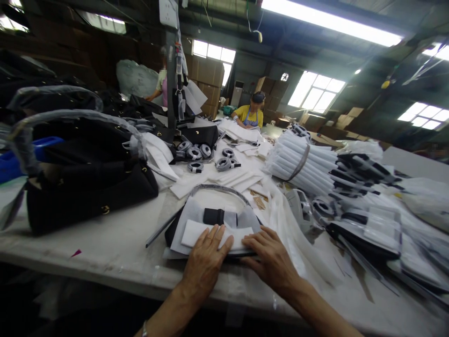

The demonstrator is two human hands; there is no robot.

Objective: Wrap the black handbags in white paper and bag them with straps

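Note:
A black handbag lies flat at the front of the table, its wrapped handle arching toward the back. White sheet material covers most of it, with a small black piece on top. Across the bag's near part lies a white foam strip. My left hand rests on this strip, fingers stretched out flat. At the strip's right end, my right hand lies with its fingers spread over the strip and the bag's edge, the thumb lower down near the bag's front side.
Finished-looking black handbags stand on the left. Coiled wrapped straps and loose white strips lie behind. A tied bundle of white rolls and wrapped black pieces fill the right. A person in yellow sits across the table.

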